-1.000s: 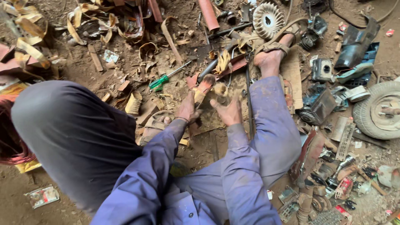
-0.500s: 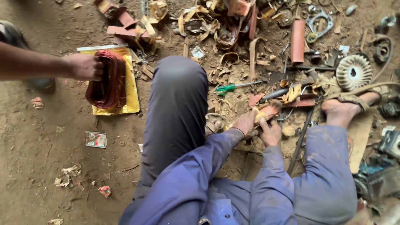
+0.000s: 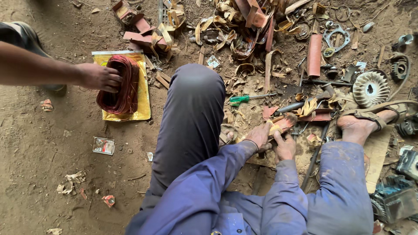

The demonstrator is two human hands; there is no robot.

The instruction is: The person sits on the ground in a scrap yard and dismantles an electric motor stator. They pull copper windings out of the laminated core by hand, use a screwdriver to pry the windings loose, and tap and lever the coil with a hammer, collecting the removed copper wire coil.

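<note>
The left hand [image 3: 258,135] has its fingers curled tight around a reddish, rust-coloured metal piece with a strip of yellowish insulation paper [image 3: 278,125] in it, and the right hand [image 3: 285,148] pinches the same piece from below, thumb pressed close against the left. The piece sits low between the knees, over a wooden board [image 3: 374,161] on the dirt floor. With both grips so close, a slip could likely drag fingertips along a sharp metal edge (the paper looks brittle and may tear away suddenly). A sandalled foot [image 3: 361,124] rests on the board's far edge beside a long steel rod [image 3: 314,156]; a green-handled screwdriver [image 3: 246,98] lies beyond. At the left, another person's hand [image 3: 99,77] grips a copper wire coil [image 3: 118,85] on a yellow sheet [image 3: 141,102]
</note>
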